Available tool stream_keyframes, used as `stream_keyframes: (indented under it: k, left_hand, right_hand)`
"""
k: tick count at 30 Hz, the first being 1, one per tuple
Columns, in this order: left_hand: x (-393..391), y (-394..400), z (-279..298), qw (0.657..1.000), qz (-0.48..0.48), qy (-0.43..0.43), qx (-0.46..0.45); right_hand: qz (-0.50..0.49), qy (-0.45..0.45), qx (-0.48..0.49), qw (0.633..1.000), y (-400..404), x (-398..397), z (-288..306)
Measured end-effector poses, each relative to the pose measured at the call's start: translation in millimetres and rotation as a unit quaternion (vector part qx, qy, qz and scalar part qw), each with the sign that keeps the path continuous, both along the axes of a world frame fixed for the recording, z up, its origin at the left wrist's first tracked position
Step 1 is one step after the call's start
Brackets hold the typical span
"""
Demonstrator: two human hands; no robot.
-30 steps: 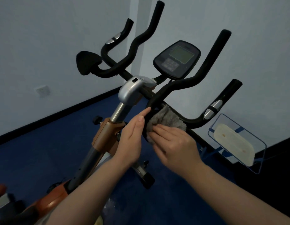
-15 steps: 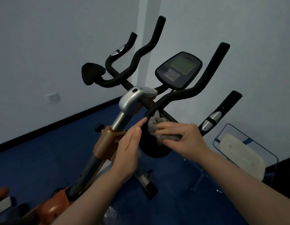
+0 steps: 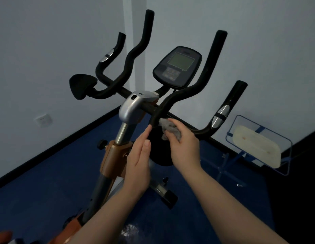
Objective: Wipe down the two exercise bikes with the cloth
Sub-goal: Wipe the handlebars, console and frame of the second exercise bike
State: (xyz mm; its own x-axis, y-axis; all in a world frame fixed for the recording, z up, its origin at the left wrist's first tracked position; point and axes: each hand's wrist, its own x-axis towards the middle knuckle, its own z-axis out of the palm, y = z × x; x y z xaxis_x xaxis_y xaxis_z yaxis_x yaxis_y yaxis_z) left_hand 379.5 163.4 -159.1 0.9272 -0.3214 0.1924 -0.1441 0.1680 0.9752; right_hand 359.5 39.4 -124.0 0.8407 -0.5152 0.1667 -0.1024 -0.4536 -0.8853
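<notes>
Head view: right hand [image 3: 184, 147] fingers closed on cloth [image 3: 168, 128], pressed to bike [image 3: 128, 110] handlebar bend; left hand [image 3: 138, 161] open, flat, empty. Wiping step; next likely along bar.

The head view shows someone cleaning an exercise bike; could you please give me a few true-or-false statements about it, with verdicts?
1. The right hand holds the grey cloth. True.
2. The cloth is pressed on the console. False: it is at the handlebar bend, well below the console.
3. The left hand grips a second cloth. False: it is open, fingers extended, holding nothing.
4. The console screen faces the camera. True.
5. The floor is blue. True.
</notes>
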Motion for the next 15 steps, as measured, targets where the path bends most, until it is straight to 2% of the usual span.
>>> stream_keyframes:
  k: [4, 15]
  left_hand:
    - [4, 8, 2, 0.999, -0.032, -0.003, 0.006]
    - [19, 30, 8, 0.990, -0.132, 0.006, 0.048]
  right_hand:
    - [-0.102, -0.015, 0.003, 0.995, 20, -8, -6]
    - [-0.172, -0.080, 0.020, 0.982, 54, -32, -18]
